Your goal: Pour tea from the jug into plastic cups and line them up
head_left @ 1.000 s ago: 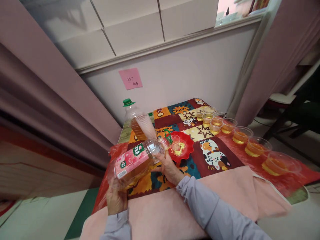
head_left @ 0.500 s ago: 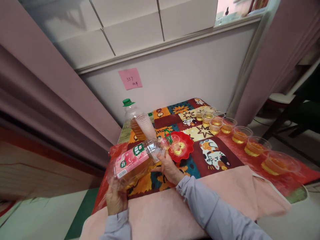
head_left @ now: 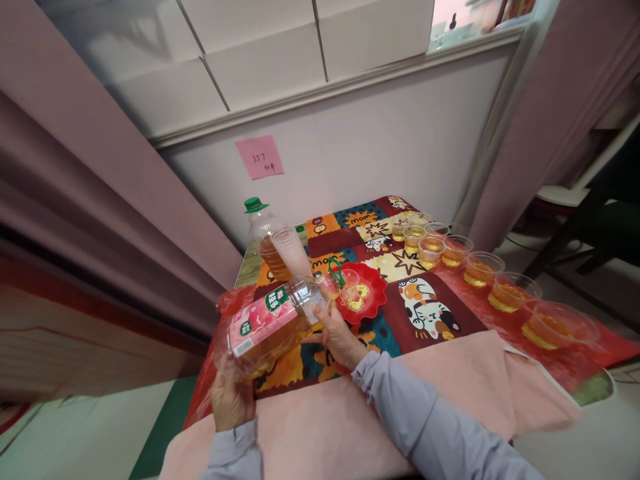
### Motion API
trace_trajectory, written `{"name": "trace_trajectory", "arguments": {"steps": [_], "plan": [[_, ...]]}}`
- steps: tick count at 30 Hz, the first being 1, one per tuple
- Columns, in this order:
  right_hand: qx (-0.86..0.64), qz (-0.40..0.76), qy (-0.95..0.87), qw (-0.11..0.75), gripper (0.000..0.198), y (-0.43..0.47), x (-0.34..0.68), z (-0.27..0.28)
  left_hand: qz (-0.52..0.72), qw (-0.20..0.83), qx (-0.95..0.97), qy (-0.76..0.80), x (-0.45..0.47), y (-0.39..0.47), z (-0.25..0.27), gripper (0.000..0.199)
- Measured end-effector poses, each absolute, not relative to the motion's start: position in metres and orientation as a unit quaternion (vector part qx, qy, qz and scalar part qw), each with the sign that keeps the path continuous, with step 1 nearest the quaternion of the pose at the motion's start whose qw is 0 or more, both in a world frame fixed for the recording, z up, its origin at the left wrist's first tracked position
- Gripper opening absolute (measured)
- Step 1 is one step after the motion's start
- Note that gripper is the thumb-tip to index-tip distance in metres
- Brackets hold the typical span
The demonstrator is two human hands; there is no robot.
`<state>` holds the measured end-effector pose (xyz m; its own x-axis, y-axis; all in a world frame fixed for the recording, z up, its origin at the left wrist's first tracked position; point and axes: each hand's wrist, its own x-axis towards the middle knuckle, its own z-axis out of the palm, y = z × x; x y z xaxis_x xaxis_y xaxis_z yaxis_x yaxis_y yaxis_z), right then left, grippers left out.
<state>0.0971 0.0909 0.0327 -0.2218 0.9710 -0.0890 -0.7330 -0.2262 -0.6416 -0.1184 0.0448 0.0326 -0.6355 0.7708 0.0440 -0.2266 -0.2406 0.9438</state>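
A large clear juice bottle (head_left: 265, 320) with a pink label lies tipped nearly on its side, its mouth toward the right. Amber liquid runs along its lower side. My left hand (head_left: 233, 397) is closed around its base. Near the shoulder, my right hand (head_left: 340, 340) grips it from below. The bottle's neck reaches over a red scalloped plate (head_left: 374, 303), where a clear plastic cup (head_left: 353, 285) stands close to the mouth. A green loop (head_left: 336, 272) shows by the neck. Whether liquid is flowing out is too unclear to tell.
Behind the tipped bottle are a second bottle (head_left: 257, 230) with a green cap and a leaning stack of clear cups (head_left: 290, 250). Several cups of amber liquid (head_left: 483, 270) line the table's right side. A pink cloth (head_left: 320, 427) covers the near edge.
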Motion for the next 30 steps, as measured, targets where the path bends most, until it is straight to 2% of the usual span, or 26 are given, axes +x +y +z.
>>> {"name": "trace_trajectory", "arguments": {"steps": [20,26,30], "plan": [[-0.246,0.74,-0.246,0.576,0.086,0.0898,0.0985,0.035,0.743,0.337,0.275,0.509,-0.1149,0.0432,0.0365,0.05],[-0.24,0.743,-0.254,0.571,0.086,0.0885,0.1006,0.0377,0.754,0.322,0.255,0.513,-0.1165,0.0442,0.0341,0.058],[-0.244,0.743,-0.248,0.571,0.088,0.0885,0.1006,0.0395,0.748,0.334,0.259,0.512,-0.1142,0.0437,0.0367,0.056]]}}
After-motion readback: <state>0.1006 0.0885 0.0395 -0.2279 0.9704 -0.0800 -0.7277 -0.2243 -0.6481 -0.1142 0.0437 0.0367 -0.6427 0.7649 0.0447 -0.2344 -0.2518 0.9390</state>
